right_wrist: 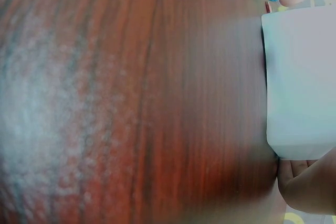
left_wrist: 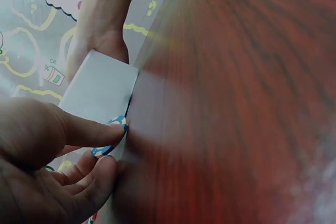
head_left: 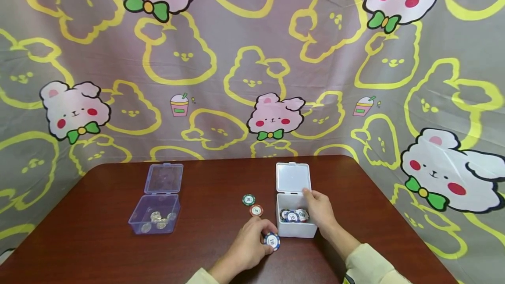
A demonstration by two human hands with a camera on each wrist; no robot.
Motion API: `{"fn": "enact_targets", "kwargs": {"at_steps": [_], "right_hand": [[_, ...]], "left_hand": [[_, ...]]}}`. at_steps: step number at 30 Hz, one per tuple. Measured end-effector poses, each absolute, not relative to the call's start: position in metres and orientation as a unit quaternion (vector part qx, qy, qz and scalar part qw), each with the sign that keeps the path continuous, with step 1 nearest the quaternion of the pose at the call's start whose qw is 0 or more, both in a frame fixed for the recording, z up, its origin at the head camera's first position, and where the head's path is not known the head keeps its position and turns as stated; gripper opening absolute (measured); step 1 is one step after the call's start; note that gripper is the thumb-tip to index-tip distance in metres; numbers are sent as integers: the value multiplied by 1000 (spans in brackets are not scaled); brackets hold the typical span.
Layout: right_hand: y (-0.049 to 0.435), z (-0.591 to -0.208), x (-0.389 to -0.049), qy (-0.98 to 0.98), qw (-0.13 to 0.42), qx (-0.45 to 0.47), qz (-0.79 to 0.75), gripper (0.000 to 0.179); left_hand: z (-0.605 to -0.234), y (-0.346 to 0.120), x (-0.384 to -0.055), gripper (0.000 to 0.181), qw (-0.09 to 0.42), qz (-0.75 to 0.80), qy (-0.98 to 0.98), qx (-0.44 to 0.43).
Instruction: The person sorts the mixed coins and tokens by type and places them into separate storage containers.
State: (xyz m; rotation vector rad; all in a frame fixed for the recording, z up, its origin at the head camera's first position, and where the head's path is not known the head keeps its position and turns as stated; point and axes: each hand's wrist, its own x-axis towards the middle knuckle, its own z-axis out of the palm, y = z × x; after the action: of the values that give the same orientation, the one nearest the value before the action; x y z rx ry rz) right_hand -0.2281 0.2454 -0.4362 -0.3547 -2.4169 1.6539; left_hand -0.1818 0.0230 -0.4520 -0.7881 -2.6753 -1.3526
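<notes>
My left hand (head_left: 249, 243) pinches a blue-and-white poker chip (head_left: 272, 241) marked 10 between thumb and fingers, just left of the white box. In the left wrist view the same chip (left_wrist: 110, 137) is seen tilted near its edge. The white box (head_left: 296, 230) has its lid (head_left: 293, 177) folded back and holds several poker chips (head_left: 293, 216). My right hand (head_left: 321, 208) grips that box at its right side, thumb near the hinge; its other fingers are mostly hidden. A green chip (head_left: 248, 200) and a red chip (head_left: 256, 210) lie on the table beyond my left hand.
On the left stands a clear purplish plastic box (head_left: 136, 222), its lid (head_left: 164, 179) open, with several silvery coins (head_left: 158, 219) inside. The dark wooden table (head_left: 213, 183) ends at a patterned curtain (head_left: 221, 100) behind and at both sides.
</notes>
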Motion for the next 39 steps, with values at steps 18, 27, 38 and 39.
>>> {"fn": "enact_targets", "kwargs": {"at_steps": [18, 27, 38, 39], "right_hand": [[247, -437, -228, -817, 94, -112, 558, 45], [248, -437, -229, -820, 86, -113, 555, 47], [249, -435, -229, -829, 73, -111, 543, 47], [249, -435, -229, -830, 73, -110, 542, 47]], "left_hand": [[-453, 11, -188, 31, -115, -637, -736, -198], [-454, 12, -189, 32, -148, -685, -693, -170], [-453, 14, -190, 32, -148, -707, -674, -155], [-453, 15, -190, 32, -149, -710, -671, -153]]}}
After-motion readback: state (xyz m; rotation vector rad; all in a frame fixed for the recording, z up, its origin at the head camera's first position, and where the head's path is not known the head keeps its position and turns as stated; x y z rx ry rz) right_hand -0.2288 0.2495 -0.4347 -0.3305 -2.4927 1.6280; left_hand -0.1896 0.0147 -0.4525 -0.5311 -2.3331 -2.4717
